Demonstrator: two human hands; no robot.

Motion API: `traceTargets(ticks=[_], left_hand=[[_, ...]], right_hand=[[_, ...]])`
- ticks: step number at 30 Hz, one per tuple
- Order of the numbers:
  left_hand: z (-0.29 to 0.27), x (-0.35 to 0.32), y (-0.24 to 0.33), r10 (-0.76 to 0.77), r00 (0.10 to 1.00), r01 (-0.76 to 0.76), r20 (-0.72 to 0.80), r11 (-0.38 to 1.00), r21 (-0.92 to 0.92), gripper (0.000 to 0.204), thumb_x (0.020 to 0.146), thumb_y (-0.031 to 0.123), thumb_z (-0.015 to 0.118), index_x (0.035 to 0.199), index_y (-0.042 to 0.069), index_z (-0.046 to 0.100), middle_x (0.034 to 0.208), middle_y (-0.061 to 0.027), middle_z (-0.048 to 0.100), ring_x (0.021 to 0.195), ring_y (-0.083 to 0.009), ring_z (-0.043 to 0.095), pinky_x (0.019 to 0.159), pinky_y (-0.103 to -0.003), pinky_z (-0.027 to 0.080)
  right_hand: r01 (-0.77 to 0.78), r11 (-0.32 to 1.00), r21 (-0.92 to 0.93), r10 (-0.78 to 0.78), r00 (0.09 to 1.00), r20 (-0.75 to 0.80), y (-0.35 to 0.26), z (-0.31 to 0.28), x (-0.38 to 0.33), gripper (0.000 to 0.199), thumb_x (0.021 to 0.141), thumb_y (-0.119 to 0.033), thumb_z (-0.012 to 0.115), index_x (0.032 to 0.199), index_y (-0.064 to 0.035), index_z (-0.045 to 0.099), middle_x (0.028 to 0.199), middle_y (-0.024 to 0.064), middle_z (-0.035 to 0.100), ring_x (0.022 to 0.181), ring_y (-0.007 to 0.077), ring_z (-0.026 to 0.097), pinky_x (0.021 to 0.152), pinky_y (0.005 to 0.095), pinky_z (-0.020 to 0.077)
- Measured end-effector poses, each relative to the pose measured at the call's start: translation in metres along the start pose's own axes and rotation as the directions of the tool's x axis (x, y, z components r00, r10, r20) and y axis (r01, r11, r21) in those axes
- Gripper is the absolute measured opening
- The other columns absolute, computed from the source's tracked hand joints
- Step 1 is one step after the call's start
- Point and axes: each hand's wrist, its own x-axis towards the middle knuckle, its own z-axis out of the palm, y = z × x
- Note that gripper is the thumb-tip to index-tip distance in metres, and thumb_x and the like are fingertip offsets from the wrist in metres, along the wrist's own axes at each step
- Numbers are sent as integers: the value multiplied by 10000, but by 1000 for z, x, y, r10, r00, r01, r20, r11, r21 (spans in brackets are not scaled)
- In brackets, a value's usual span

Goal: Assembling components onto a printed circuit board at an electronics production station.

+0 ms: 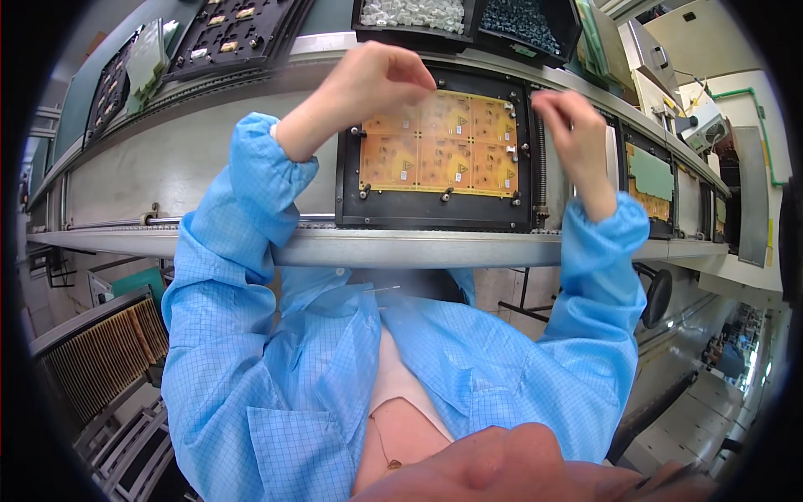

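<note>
Head view; clock read from the picture's centre.

- Left arm in light-blue gridded sleeve [242, 180] rises from 8 toward 12; wrist bent, left hand [375, 82] just short of 12, above the upper-left part of an orange rectangular circuit-board panel [431, 152].
- Right forearm upright; right hand [577, 125] near 2, just beside the upper-right corner of the black rectangular carrier frame [401, 210] that holds the panel. Panel lies between 12 and 1.
- Writing: small white labels [457, 179] and dark triangle marks on the panel's sections; print too small to read.
- Left fingers curled together, blurred; cannot tell if anything is gripped.
- Right thumb and fingertips drawn close; contents, if any, cannot be told.
- Beyond: white small parts [412, 14] at 12, dark-blue small parts [520, 31] at 1, in black bins.
</note>
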Motion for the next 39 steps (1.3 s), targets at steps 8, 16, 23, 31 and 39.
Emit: traceTargets(ticks=[8,16,23,31,39], left_hand=[[25,2,8,-43,999,42,4,991,124,108,836,35,704,934,-8,693,776,-65,709,713,-122,673,678,-274,542],[34,31,-23,198,979,-163,-49,905,392,147,790,178,710,862,52,740,828,-92,714,794,-252,684,732,-359,551],[54,54,-10,181,984,-125,-3,689,714,191,787,252,649,859,134,780,906,-68,662,940,-294,644,818,-404,529],[57,61,-7,80,997,-60,1,735,676,80,754,168,724,812,133,766,931,-69,700,942,-279,665,826,-431,508],[54,65,-3,-37,995,-37,95,733,680,176,797,233,640,873,147,773,973,-83,678,977,-287,649,843,-412,526]], right_hand=[[14,915,-404,58,985,165,75,47,128,86,826,-84,683,869,-63,754,901,174,713,894,360,682,833,423,548],[102,812,-575,66,962,265,76,56,145,118,828,-106,689,899,-27,741,937,196,709,936,371,675,846,441,542],[3,963,-269,-23,997,-71,68,49,116,65,854,-58,655,891,-23,695,797,159,710,767,301,709,694,376,549],[104,995,3,-104,994,-45,32,27,66,157,935,-108,635,1052,-43,717,912,124,690,812,227,676,714,305,517],[16,980,197,-19,1000,14,7,27,31,149,930,-119,657,1015,-16,723,911,113,721,815,192,684,717,289,519]])
